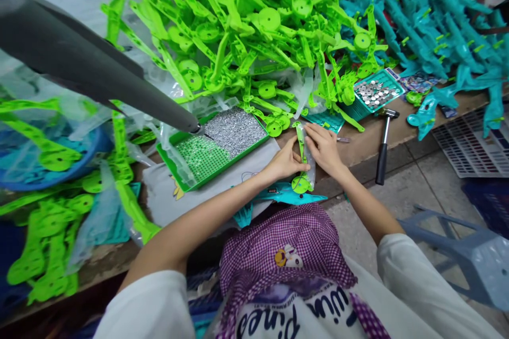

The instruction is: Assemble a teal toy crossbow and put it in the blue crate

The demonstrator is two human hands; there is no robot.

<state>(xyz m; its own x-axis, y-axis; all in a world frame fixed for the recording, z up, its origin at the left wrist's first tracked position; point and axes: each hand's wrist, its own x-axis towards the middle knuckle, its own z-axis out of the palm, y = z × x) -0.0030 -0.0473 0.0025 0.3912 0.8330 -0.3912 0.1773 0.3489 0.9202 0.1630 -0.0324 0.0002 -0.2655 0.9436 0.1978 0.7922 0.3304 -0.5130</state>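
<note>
My left hand [287, 161] is closed on a long lime-green plastic part [300, 184] with a round disc at its lower end. My right hand [323, 147] presses from the other side, its fingers on a translucent plastic strip [312, 176] lying along the green part. A turquoise plastic part [292, 194] lies just below, at the table edge by my lap. Left of my hands is a green tray [186, 186] with many small silver metal pieces [234, 132]. The fingertips partly hide the green part's middle.
A large heap of lime-green parts [238, 26] covers the back; turquoise parts [441, 26] lie at right. A basket of silver discs [376, 94] and a hammer [384, 145] are right of my hands. A dark grey tapered bar [99, 58] slants over the tray. A stool [469, 254] stands right.
</note>
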